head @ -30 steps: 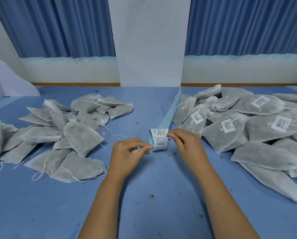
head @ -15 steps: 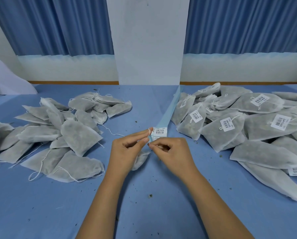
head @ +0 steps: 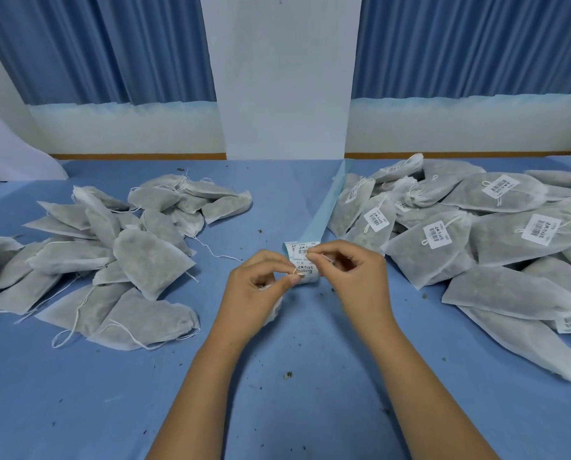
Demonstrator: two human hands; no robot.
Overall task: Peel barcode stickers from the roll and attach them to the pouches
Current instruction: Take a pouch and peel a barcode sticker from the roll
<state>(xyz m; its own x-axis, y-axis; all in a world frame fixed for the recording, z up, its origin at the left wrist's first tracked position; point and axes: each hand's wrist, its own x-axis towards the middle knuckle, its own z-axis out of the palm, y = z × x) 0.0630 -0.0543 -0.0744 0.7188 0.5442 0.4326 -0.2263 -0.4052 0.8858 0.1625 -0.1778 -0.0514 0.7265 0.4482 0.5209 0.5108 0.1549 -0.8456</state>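
Across the wide blue cloth-covered table [head: 144, 410], the sticker roll [head: 305, 252], a pale blue paper backing strip curled at its near end and carrying white barcode labels, serves as the marker for everything else. Right of the roll lies the big heap of grey-white mesh pouches that already carry labels [head: 476, 234]; left of it lies the heap of bare grey-white mesh pouches [head: 138, 260] with loose white drawstrings.

Just in front of the roll, the left hand [head: 254, 293] and the right hand [head: 357, 280] meet at the curl. Each has thumb and forefinger closed narrowly on it, the other fingers curled in. Which pinch has the label's corner I cannot tell. One small white pouch [head: 272, 312] sits tucked under the left palm, mostly hidden.

The likely trouble is small. A label lifted from one corner could curl and stick to itself or to a fingertip. A fast pull could tear it or drag the light backing strip along, since little seems to weigh it down. A thin white string [head: 295, 271] crosses the left thumb right at the roll and could get caught under the adhesive. Dark crumbs on the cloth near the roll could also foul the glue.
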